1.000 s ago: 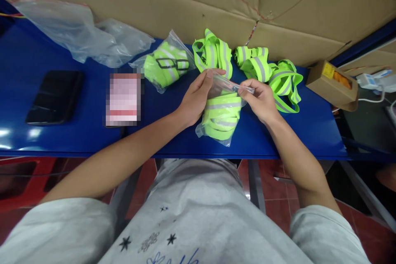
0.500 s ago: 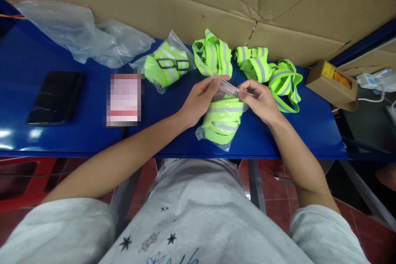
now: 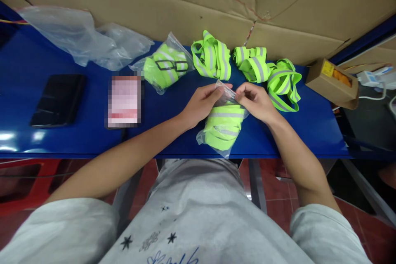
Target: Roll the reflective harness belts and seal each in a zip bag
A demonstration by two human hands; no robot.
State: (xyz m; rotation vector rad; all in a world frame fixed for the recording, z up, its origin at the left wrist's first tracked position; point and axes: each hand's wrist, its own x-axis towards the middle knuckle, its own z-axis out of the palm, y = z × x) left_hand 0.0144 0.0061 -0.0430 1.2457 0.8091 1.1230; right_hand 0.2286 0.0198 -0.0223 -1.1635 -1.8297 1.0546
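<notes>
A clear zip bag (image 3: 201,137) holds a folded reflective strap (image 3: 224,126), neon yellow-green with grey bands. The bag's top edge is pinched between the thumb and fingers of my left hand (image 3: 204,101). At the other end of that edge, my right hand (image 3: 255,99) pinches the bag as well. Just beyond my hands lie loose bundles of the same strap: one bundle (image 3: 212,55) behind my left hand, another (image 3: 253,64) behind my right, and a looser one (image 3: 284,84) to the right. Another bagged strap (image 3: 167,66) with black buckles rests to the left.
Crumpled clear plastic bags (image 3: 83,37) lie at the back left of the blue table (image 3: 161,132). A black case-like object (image 3: 58,100) and a blurred-out rectangular object (image 3: 124,101) sit at the left. A cardboard box (image 3: 328,82) stands at the right, before a cardboard wall (image 3: 154,4).
My right hand has slid a little left along the bag's top edge, closer to my left hand. Both hands and the bag sit slightly nearer to me.
</notes>
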